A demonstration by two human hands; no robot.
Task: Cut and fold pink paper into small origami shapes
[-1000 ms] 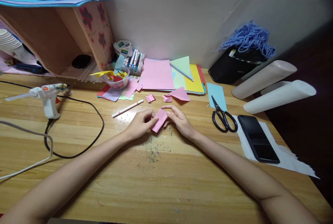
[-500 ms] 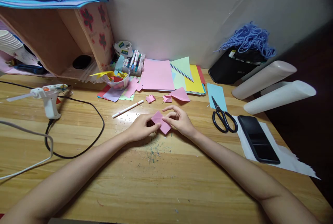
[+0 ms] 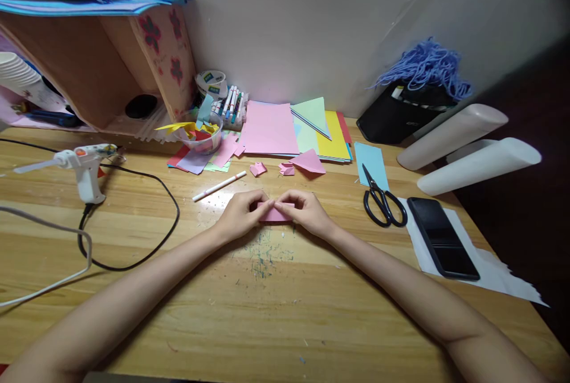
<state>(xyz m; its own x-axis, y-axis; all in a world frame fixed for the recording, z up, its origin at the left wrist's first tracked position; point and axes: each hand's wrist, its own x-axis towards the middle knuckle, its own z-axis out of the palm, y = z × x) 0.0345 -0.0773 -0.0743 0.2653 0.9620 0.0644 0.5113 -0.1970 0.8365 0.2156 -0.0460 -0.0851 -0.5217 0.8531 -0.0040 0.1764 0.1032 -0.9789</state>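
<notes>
A small piece of pink paper (image 3: 276,215) is held between my two hands above the wooden table, its lower edge lying level. My left hand (image 3: 241,213) pinches its left side, and my right hand (image 3: 307,211) pinches the right side, with both thumbs close together on it. Fingers cover parts of the paper. Just beyond my hands lie two small folded pink pieces (image 3: 257,169) (image 3: 286,169) and a pink triangle of paper (image 3: 309,161). A white marker (image 3: 219,186) rests to the left of them.
Left, a glue gun (image 3: 86,172) stands among cables. Scissors (image 3: 383,202) lie partly on blue paper, near a phone (image 3: 442,237). At the back are a bowl of scraps (image 3: 207,143), stacked coloured paper (image 3: 271,127), a black pouch (image 3: 387,116) and white rolls (image 3: 481,166).
The pink paper was an opened diamond and now shows as a narrower strip with a level lower edge. My right hand's fingers have curled in, and my thumbs have come together.
</notes>
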